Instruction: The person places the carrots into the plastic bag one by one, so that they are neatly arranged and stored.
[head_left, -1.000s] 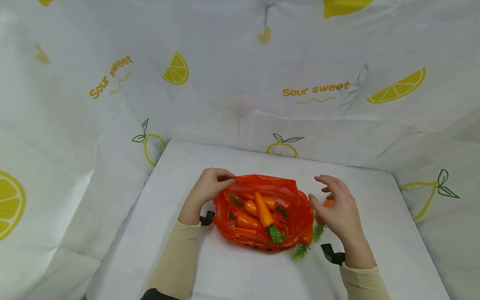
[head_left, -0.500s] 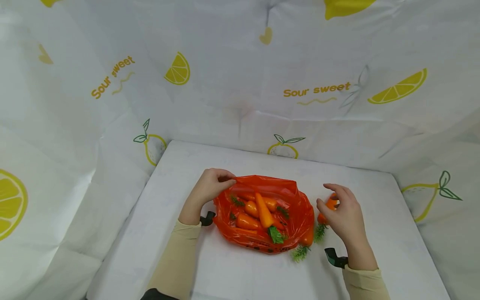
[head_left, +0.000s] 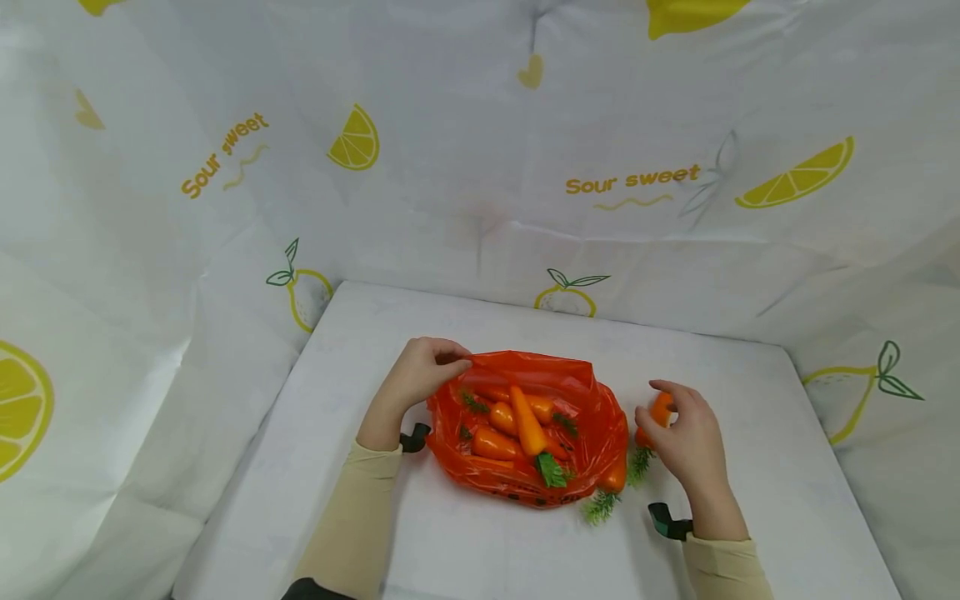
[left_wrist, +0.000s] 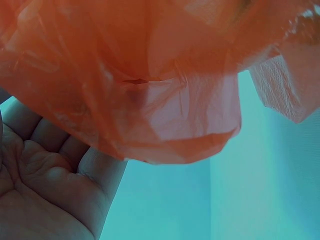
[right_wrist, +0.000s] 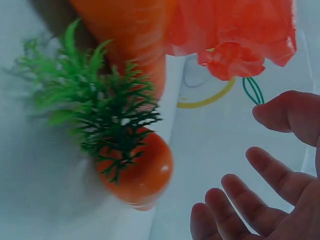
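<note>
A red plastic bag [head_left: 457,467] lies with its mouth spread, and several toy-like carrots [head_left: 525,421] with green tops show inside it. My left hand [head_left: 416,375] pinches the bag's rim at its far left corner; in the left wrist view the film hides part of the fingers. Outside the bag on the right, a carrot [head_left: 663,408] lies under my right hand [head_left: 693,433]. That hand's thumb and fingers are spread apart, and the right wrist view has the carrot [right_wrist: 150,172] beside them, not gripped. Another carrot [head_left: 613,477] lies against the bag's right side.
The white table [head_left: 465,550] carries all of this. A white sheet printed with lemons [head_left: 480,150] stands behind it and along both sides. Black straps with small mounts [head_left: 667,523] sit at the wrists.
My right hand has shifted right and nearer to me, away from the bag's edge to the loose carrot on the right. The left hand and the bag look unmoved.
</note>
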